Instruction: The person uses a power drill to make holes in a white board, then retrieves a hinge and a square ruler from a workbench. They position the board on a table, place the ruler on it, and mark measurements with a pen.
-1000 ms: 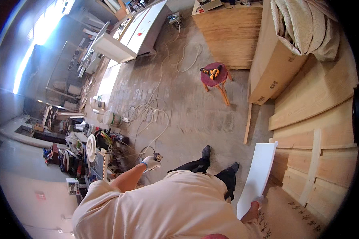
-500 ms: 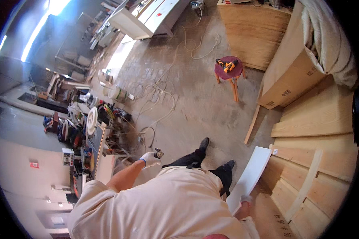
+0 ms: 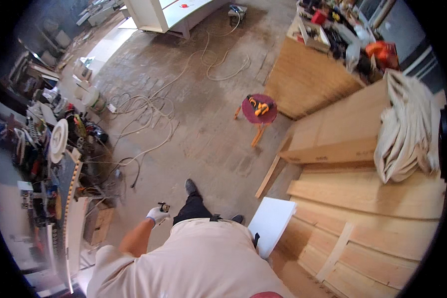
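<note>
Holding a small dark tool [image 3: 163, 206] seems the step in hand: the gloved left hand [image 3: 157, 215] has its grip closed around it, at near left. The white panel [image 3: 272, 224] is at near right, beside the wooden boards [image 3: 377, 243]; the right hand is hidden, so I cannot tell its grip. The next move probably calls for keeping the panel clear of the boards.

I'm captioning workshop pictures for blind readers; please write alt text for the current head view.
Gloved left hand holding what looks like a small dark tool; the right hand is out of sight. A white panel is at the person's right; ahead, a maroon-topped stool carries yellow-and-black tools.
</note>
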Demonstrator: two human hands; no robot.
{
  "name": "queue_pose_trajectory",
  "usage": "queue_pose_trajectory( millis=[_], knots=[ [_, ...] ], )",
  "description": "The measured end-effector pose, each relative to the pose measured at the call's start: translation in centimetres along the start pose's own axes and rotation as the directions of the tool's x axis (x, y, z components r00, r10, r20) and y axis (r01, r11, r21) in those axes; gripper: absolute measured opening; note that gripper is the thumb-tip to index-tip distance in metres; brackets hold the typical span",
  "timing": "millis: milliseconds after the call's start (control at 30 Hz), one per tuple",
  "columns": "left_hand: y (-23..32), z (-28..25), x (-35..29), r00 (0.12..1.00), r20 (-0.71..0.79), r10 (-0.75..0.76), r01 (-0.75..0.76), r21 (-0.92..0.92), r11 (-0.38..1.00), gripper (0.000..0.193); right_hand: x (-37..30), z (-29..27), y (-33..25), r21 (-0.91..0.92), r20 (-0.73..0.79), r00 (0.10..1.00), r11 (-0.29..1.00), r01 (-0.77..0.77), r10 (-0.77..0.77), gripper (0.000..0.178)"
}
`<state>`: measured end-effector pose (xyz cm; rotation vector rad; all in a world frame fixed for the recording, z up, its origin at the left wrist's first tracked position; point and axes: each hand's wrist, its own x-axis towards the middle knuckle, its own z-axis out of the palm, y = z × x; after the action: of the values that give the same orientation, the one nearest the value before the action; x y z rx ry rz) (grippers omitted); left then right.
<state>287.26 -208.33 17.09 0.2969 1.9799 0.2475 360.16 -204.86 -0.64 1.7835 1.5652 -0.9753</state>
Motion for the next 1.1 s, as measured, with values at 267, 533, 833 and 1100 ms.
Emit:
queue_pose_trajectory(
  millis=[267, 533, 833, 1100],
  knots=[
    [-0.6, -10.2, 10.6, 0.994, 0.089, -0.062, 0.095, -0.441, 0.893, 0.021, -0.5, -10.5, -15.5, -0.222, 0.052, 0.998, 0.974, 0.036, -0.025, 0.049],
    [12.8, -24.5, 22.7, 0.988, 0.041, 0.151, -0.054, -0.815, 0.577, 0.014, 6.0, -16.4, -29.5, -0.257, 0.033, 0.999, 0.966, 0.007, 0.002, 0.053],
    [34.9, -38.8, 34.7, 0.975, 0.022, 0.221, -0.081, -0.891, 0.446, 0.029, 27.3, -28.8, -55.4, -0.073, 0.065, 0.951, 0.949, 0.307, -0.302, 0.046],
    [56.7, -47.5, 43.4, 0.982, 0.031, 0.188, -0.054, -0.901, 0.430, 0.022, 45.0, -41.4, -70.7, -0.058, 0.006, 0.993, 0.991, 0.117, -0.117, 0.047]
  ],
)
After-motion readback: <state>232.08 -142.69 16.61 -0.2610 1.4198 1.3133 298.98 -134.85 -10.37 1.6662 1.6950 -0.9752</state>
